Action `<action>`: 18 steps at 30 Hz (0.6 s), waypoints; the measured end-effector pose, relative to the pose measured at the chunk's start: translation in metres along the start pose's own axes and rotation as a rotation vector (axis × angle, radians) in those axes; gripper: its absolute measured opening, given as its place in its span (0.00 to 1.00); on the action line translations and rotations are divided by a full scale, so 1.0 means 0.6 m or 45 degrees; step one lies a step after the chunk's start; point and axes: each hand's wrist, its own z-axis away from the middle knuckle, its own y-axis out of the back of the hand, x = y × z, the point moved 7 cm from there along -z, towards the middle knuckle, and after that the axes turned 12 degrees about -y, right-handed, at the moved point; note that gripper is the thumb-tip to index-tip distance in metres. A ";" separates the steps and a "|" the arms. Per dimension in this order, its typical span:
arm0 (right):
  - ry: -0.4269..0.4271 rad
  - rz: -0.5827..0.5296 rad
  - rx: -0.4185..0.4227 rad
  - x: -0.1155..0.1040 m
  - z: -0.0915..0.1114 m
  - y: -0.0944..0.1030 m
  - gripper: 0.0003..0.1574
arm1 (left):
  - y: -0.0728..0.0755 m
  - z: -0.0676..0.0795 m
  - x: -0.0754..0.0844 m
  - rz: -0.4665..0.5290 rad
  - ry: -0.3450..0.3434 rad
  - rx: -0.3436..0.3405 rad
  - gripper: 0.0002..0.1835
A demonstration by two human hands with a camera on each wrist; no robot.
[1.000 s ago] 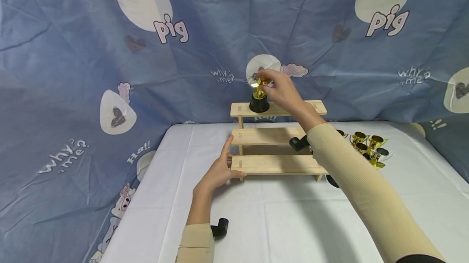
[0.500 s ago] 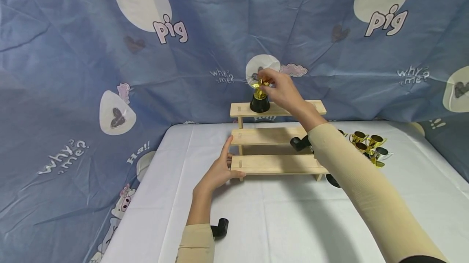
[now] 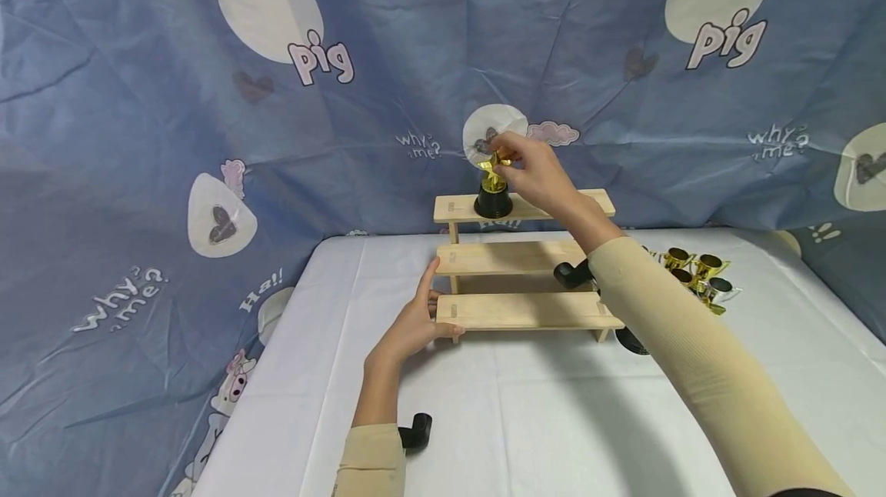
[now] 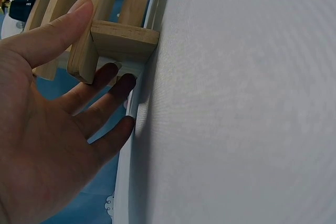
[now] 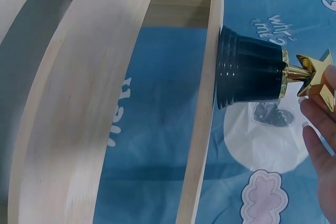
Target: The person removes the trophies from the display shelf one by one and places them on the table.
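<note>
A three-step wooden display shelf (image 3: pixel 526 312) stands on the table. At its left end my left hand (image 3: pixel 408 329) holds the lowest step, thumb over the front edge and index finger reaching up to the middle step. The left wrist view shows the thumb on the wood and the other fingers (image 4: pixel 107 103) beneath and beside it. On the top step, left of centre, a star trophy (image 3: pixel 494 203) stands upright on its black base. My right hand (image 3: pixel 540 178) pinches its gold star; in the right wrist view the base (image 5: pixel 252 69) sits against the top board.
Several small gold cup trophies (image 3: pixel 709 266) and a silver-coloured one (image 3: pixel 720 289) cluster right of the shelf. A black round base (image 3: pixel 631 340) shows partly behind the right sleeve (image 3: pixel 692 358). A blue patterned cloth (image 3: pixel 388 81) hangs close behind the shelf.
The star trophy has shifted slightly right and toward the front of the top step, with my right hand moving along. My left hand stays in place.
</note>
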 end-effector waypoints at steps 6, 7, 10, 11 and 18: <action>0.021 0.019 0.018 -0.003 0.002 0.011 0.16 | 0.000 -0.001 -0.004 -0.005 0.008 0.007 0.69; 0.023 0.019 0.021 -0.004 0.002 0.014 0.16 | 0.000 -0.002 -0.005 -0.007 0.012 0.008 0.70; 0.014 0.021 0.025 -0.003 0.004 0.021 0.16 | 0.000 -0.003 -0.007 -0.009 0.006 0.001 0.69; 0.011 0.022 0.026 -0.002 0.005 0.023 0.16 | -0.001 -0.003 -0.008 -0.009 0.005 -0.001 0.69; 0.005 0.050 0.033 0.006 0.017 0.035 0.15 | -0.001 -0.004 -0.009 -0.005 0.009 -0.002 0.69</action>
